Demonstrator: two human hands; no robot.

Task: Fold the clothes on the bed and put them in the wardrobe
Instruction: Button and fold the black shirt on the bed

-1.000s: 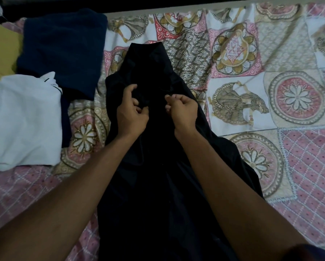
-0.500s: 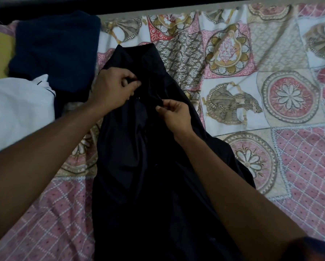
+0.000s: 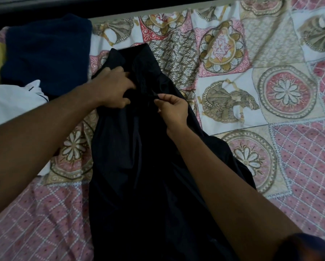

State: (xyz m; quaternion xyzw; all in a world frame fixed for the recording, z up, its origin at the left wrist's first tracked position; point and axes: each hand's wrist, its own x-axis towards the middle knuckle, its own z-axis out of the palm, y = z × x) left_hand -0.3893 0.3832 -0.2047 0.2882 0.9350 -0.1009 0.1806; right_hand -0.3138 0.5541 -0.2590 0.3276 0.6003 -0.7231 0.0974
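**Item:** black garment [image 3: 139, 176], unfolded, laid lengthwise on the patterned bed [image 3: 270, 113], collar end farthest from the person.

**Risks, as judged:**
- The cloth appears thin and slick, so the small pinch could be lost if it is pulled hard, and the front would then fall crooked.
- The fabric is bunched and creased along its length. A fold made now would probably be set over wrinkles (a lopsided bundle stacks poorly in a wardrobe).
- Seams and edges are hard to make out on dark cloth in dim light, so edges could be mismatched.
- A navy folded cloth [image 3: 45, 51] and a white garment [image 3: 13, 104] lie near the left side and could be disturbed if the garment is swept that way.

**Hold:**
- Left hand [image 3: 114, 89]: fingers [image 3: 126, 75] curled down and clamped on a bunch of fabric just below the collar.
- Right hand [image 3: 173, 112]: thumb and forefinger pressed together on a narrow ridge of cloth, with the other fingers [image 3: 169, 108] curled in.
- The two grips are near each other, with a strip of cloth between them.

**Position relative to fingers:** the collar lies just beyond the fingers. The body of the garment runs back from them toward the person, between and under the forearms, and rests on the bed.
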